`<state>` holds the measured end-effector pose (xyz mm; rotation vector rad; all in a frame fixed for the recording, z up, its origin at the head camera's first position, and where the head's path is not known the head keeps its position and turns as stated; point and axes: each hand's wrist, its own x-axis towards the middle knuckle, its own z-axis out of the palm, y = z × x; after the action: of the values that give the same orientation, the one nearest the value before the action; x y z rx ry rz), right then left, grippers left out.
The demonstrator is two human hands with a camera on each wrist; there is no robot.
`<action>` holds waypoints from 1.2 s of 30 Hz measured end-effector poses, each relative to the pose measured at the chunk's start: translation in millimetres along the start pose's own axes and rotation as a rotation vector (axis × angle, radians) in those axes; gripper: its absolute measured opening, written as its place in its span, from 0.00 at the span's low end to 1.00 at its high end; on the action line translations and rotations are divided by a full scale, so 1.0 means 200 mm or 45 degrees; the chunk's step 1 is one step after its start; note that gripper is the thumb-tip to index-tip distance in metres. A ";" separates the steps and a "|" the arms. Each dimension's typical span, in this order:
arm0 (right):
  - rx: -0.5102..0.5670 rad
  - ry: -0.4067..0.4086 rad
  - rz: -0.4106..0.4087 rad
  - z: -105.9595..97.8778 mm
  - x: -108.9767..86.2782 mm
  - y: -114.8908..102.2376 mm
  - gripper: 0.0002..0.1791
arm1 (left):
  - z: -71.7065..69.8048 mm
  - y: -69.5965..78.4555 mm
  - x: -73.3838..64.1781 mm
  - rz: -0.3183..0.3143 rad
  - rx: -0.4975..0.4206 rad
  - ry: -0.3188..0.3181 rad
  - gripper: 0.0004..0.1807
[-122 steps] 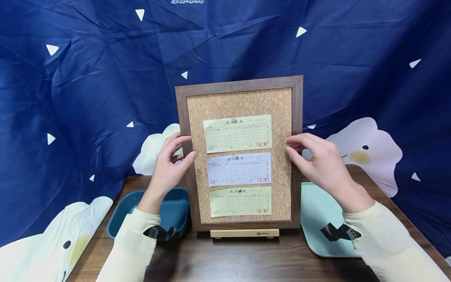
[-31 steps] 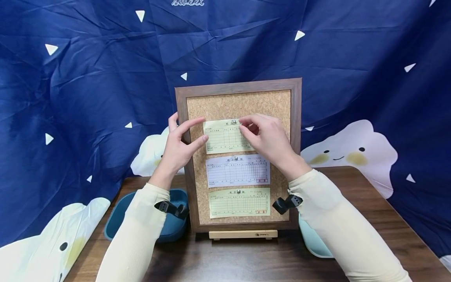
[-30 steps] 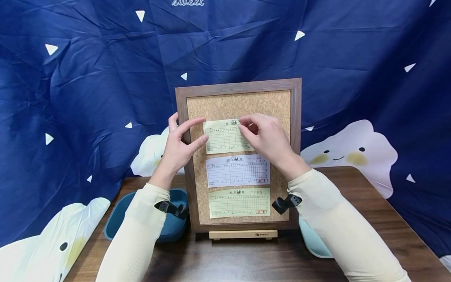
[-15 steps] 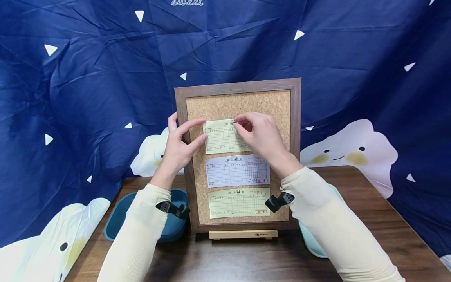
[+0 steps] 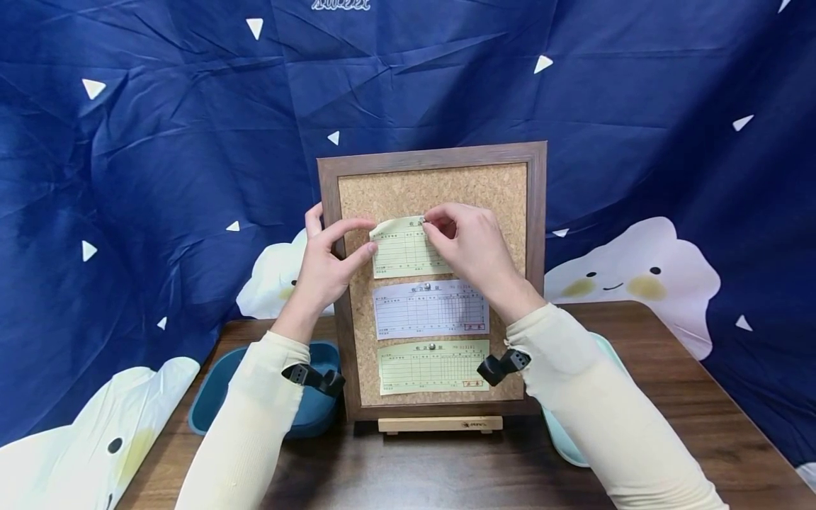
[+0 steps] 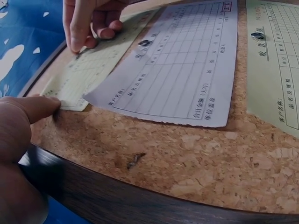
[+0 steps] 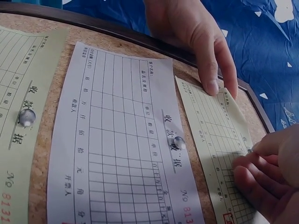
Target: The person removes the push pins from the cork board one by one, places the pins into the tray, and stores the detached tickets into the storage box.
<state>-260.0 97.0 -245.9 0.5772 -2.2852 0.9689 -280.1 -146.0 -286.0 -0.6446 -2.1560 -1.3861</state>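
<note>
Head view. Centre: top slip point(image 5: 398, 248), pale green paper, printed grid, lying against a corkboard point(image 5: 440, 188); upper left corner bowed. Left of centre: left hand point(image 5: 321, 265), thumb and forefinger pinching the left edge of the top slip. Centre: right hand point(image 5: 472, 244), thumb and forefinger pinching the pin point(image 5: 423, 221) near the top edge of the slip. For good handling, as judged: move the pin straight along its shank, without sideways levering, to spare thin paper a tear; pinch the edge lightly, just enough to steady it; go gently, given a corkboard merely propped behind a narrow pale wooden ledge point(image 5: 440, 424). Lower left: blue tray point(image 5: 199, 411), rounded, smooth, probably plastic. Lower right: mint tray point(image 5: 564, 439), partly hidden by the right sleeve point(image 5: 593, 397).

Left wrist view. Upper left: both hands on the top slip, pin hidden by fingers. Upper centre: middle slip point(image 6: 187, 70), lilac, with a ragged edge. Below centre: small gouge point(image 6: 135, 161) in granular, speckled cork. Bottom: dark wood-grain frame point(image 6: 163, 203).

Right wrist view. Right: top slip between both hands; pin barely visible at the fingertips. Right of centre: middle pin point(image 7: 179, 143), glossy dome. Far left: bottom slip point(image 7: 28, 60), pale green, bearing the bottom pin point(image 7: 27, 117), likewise domed, seemingly metal.
</note>
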 end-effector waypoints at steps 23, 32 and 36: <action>-0.033 0.093 0.053 0.05 0.01 -0.02 0.07 | 0.02 0.01 -0.02 -0.086 -0.020 0.014 0.12; -0.068 0.085 0.067 0.05 0.02 -0.03 0.07 | 0.03 0.02 -0.04 -0.094 -0.024 0.043 0.12; -0.075 0.098 0.052 0.05 0.02 -0.03 0.07 | 0.03 0.01 -0.04 -0.095 -0.028 0.042 0.12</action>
<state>-262.4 84.7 -247.0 0.4628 -2.2567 0.9241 -273.3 -140.4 -291.9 -0.5511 -2.1617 -1.4509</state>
